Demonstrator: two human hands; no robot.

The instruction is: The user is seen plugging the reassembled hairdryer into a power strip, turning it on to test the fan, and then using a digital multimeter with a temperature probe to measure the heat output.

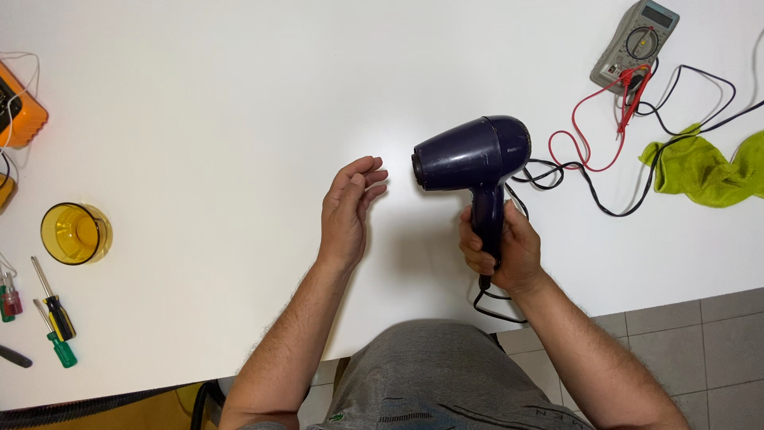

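From the head camera I look down at a white tabletop (199,103) with both of my forearms reaching over it. My right hand (501,251) is clenched around the handle of a dark purple plastic hair dryer (469,155), holding it upright above the table right of centre, with its round nozzle pointing left. My left hand (350,207) hovers just beside that nozzle, palm facing it, fingers loosely curled and grasping nothing. The dryer's black power cord (497,306) loops out below my right fist, and more black cable lies behind the dryer. I judge the dryer to be a rigid, fairly light shell with smooth, slightly glossy sides that could slip, so the narrow handle is the sound place to grip, as my right hand does; the barrel looks too broad for a firm one-handed hold. Well apart to the upper right sit a grey multimeter (633,44) with red and black test leads (593,131) and a crumpled lime-green cloth (704,167). At the far left are an amber glass cup (74,232) and several screwdrivers (54,322).
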